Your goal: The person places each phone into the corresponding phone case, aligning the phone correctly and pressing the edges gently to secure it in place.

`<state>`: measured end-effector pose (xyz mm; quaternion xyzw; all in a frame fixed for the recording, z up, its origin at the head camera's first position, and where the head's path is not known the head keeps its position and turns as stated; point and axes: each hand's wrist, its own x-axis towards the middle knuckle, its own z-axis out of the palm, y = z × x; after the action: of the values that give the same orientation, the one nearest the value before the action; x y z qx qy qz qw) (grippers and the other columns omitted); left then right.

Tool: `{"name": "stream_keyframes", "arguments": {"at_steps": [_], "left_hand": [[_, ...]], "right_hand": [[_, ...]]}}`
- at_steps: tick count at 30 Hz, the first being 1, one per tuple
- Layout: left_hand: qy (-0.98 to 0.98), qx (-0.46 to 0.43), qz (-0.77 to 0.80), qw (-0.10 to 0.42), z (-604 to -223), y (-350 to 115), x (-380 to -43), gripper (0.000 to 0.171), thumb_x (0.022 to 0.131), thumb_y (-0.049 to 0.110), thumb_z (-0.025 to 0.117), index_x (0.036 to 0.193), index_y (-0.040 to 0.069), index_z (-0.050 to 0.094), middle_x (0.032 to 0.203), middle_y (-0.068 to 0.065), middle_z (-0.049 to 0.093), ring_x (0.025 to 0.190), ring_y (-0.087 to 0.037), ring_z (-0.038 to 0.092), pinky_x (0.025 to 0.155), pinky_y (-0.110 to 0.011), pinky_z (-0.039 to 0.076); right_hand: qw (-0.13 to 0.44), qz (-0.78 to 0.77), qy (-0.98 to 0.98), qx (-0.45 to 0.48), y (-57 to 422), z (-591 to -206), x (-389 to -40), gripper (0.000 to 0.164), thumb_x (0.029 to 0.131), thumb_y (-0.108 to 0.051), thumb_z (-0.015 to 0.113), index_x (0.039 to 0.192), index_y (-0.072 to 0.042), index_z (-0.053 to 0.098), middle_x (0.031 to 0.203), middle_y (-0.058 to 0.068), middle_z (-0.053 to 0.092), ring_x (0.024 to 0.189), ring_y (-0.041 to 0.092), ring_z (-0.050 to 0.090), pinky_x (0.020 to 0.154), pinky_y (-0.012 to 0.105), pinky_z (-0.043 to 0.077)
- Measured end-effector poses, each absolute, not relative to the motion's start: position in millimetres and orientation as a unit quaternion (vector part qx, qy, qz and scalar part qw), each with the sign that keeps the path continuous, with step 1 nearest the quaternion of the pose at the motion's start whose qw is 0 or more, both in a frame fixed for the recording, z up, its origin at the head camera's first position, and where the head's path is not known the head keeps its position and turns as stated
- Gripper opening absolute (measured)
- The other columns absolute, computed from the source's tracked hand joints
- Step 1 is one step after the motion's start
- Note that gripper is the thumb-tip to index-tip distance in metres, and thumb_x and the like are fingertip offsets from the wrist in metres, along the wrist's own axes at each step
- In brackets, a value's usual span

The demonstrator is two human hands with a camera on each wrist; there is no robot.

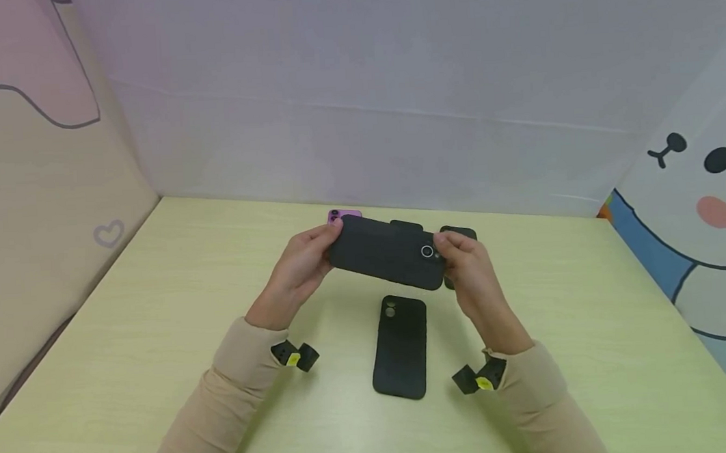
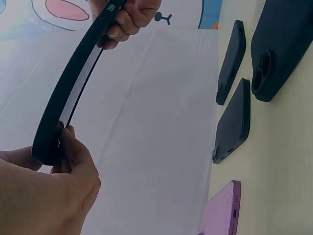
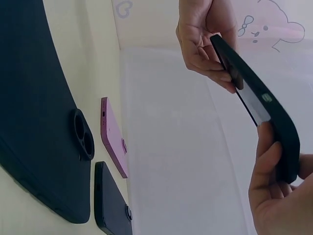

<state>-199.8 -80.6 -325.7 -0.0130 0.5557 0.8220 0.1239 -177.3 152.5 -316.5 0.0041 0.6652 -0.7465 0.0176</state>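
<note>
Raised above the table is a phone in a black case (image 1: 379, 251), held sideways with its back and ringed camera lens towards the head camera. My left hand (image 1: 300, 267) pinches its left end, thumb on the back. At the camera end, my right hand (image 1: 473, 268) grips the corner between thumb and fingers. Both wrist views show it edge-on, slightly bowed, with a flat glossy face (image 3: 252, 103) inside the case's rim. Below the hands another black phone case (image 1: 400, 348) lies on the table, its camera cut-outs at the far end.
Behind the held phone lie a purple phone (image 2: 222, 210), a black phone (image 2: 232, 122) and a second black phone (image 2: 231, 61), each partly hidden in the head view. A pale wall sheet (image 1: 363, 117) rises at the back edge of the table (image 1: 188, 297).
</note>
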Motion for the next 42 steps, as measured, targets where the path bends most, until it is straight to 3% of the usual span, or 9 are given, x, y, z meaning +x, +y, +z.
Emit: {"name": "stream_keyframes", "arguments": {"at_steps": [7, 10, 16, 25, 30, 33, 42], "left_hand": [[0.566, 0.004, 0.812, 0.14, -324.7, -79.6, -198.1, 0.039, 0.095, 0.019, 0.049, 0.124, -0.007, 0.049, 0.1, -0.004, 0.056, 0.081, -0.01, 0.062, 0.082, -0.026, 0.051], [0.569, -0.007, 0.812, 0.127, -324.3, -79.6, -197.2, 0.04, 0.093, 0.02, 0.052, 0.122, -0.008, 0.051, 0.094, -0.003, 0.056, 0.078, -0.011, 0.06, 0.079, -0.024, 0.051], [0.584, -0.05, 0.806, 0.079, -325.1, -80.7, -198.0, 0.042, 0.089, 0.028, 0.057, 0.114, -0.006, 0.055, 0.081, -0.001, 0.057, 0.069, -0.01, 0.054, 0.068, -0.018, 0.049], [0.559, -0.075, 0.823, 0.063, -324.6, -85.2, -200.5, 0.028, 0.088, 0.03, 0.059, 0.094, 0.003, 0.061, 0.079, -0.001, 0.053, 0.066, -0.012, 0.049, 0.063, -0.02, 0.045], [0.531, -0.07, 0.842, 0.068, -323.4, -88.5, -201.8, 0.023, 0.088, 0.03, 0.06, 0.086, 0.007, 0.063, 0.079, -0.001, 0.054, 0.063, -0.011, 0.049, 0.062, -0.02, 0.044], [0.525, -0.061, 0.846, 0.07, -323.7, -89.1, -202.0, 0.023, 0.088, 0.031, 0.059, 0.086, 0.008, 0.065, 0.08, -0.001, 0.056, 0.064, -0.01, 0.051, 0.063, -0.02, 0.045], [0.523, -0.053, 0.848, 0.066, -325.7, -88.8, -202.0, 0.024, 0.088, 0.031, 0.058, 0.083, 0.01, 0.066, 0.084, -0.001, 0.055, 0.069, -0.011, 0.052, 0.069, -0.02, 0.046]], "right_hand": [[-0.01, -0.772, 0.635, 0.036, 148.9, -317.8, -176.3, 0.024, 0.094, -0.016, 0.05, 0.074, -0.017, 0.063, 0.064, -0.009, 0.056, 0.054, 0.005, 0.052, 0.062, 0.019, 0.043], [-0.003, -0.782, 0.622, 0.033, 148.1, -317.9, -176.6, 0.023, 0.095, -0.017, 0.049, 0.076, -0.015, 0.062, 0.066, -0.008, 0.056, 0.054, 0.005, 0.053, 0.061, 0.019, 0.044], [0.043, -0.787, 0.615, -0.008, 147.3, -316.0, -176.1, 0.023, 0.095, -0.017, 0.047, 0.075, -0.013, 0.057, 0.07, -0.006, 0.055, 0.059, 0.007, 0.055, 0.063, 0.023, 0.046], [0.13, -0.717, 0.678, -0.099, 152.6, -315.8, -175.3, 0.018, 0.095, -0.014, 0.046, 0.081, -0.015, 0.058, 0.077, -0.005, 0.053, 0.063, 0.009, 0.055, 0.059, 0.027, 0.045], [0.18, -0.658, 0.716, -0.145, 155.7, -318.5, -175.9, 0.01, 0.092, -0.011, 0.05, 0.091, -0.003, 0.057, 0.074, -0.003, 0.056, 0.061, 0.011, 0.057, 0.059, 0.027, 0.047], [0.196, -0.626, 0.736, -0.168, 155.4, -320.5, -176.0, 0.019, 0.091, -0.007, 0.05, 0.102, 0.008, 0.051, 0.076, -0.001, 0.056, 0.06, 0.012, 0.059, 0.058, 0.028, 0.049], [0.171, -0.62, 0.737, -0.209, 151.1, -324.5, -173.9, 0.026, 0.092, -0.001, 0.047, 0.11, 0.017, 0.043, 0.074, -0.004, 0.059, 0.059, 0.01, 0.058, 0.057, 0.027, 0.048]]}}
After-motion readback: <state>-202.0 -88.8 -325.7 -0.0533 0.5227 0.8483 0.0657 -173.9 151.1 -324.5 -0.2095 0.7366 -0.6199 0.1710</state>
